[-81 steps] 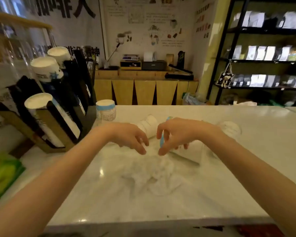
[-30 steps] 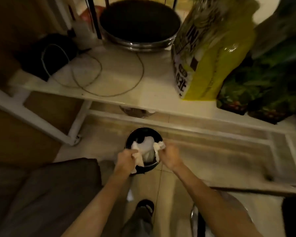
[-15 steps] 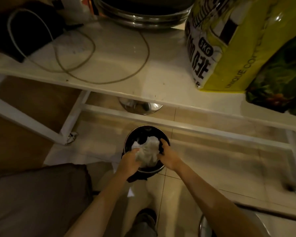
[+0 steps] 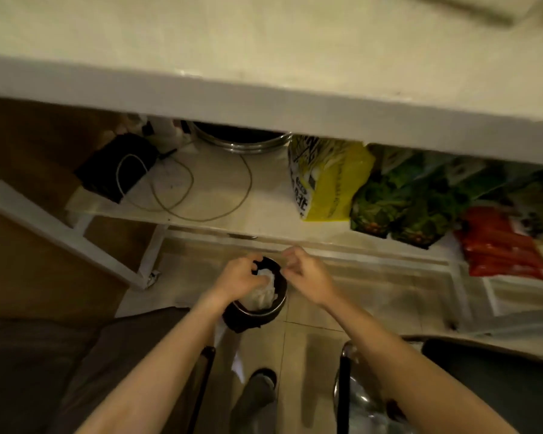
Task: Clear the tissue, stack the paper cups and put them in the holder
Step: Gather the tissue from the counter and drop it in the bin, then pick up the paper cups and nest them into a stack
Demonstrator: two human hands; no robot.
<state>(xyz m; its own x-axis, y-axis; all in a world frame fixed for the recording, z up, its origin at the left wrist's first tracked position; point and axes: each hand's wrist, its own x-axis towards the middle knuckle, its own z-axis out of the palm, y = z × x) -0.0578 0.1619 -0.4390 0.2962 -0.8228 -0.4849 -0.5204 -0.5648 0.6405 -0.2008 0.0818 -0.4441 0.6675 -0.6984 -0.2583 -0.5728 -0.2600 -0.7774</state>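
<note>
The crumpled white tissue (image 4: 264, 294) lies inside a small round black bin (image 4: 257, 317) on the tiled floor under the counter. My left hand (image 4: 237, 278) hangs over the bin's left rim with curled fingers, the fingertips against the tissue; a grip cannot be made out. My right hand (image 4: 306, 277) is just right of the bin and above its rim, fingers loosely bent and apart, holding nothing. No paper cups and no cup holder are in view.
The white counter edge (image 4: 264, 98) juts out overhead. A lower shelf (image 4: 232, 211) carries cables, a steel pot, a yellow bag (image 4: 329, 183) and green and red packets. Stool legs (image 4: 342, 386) and my foot (image 4: 261, 380) are close behind the bin.
The tissue went from the counter down into the bin. In the last half second my right hand came off it and both hands rose; the view has pulled back upward.
</note>
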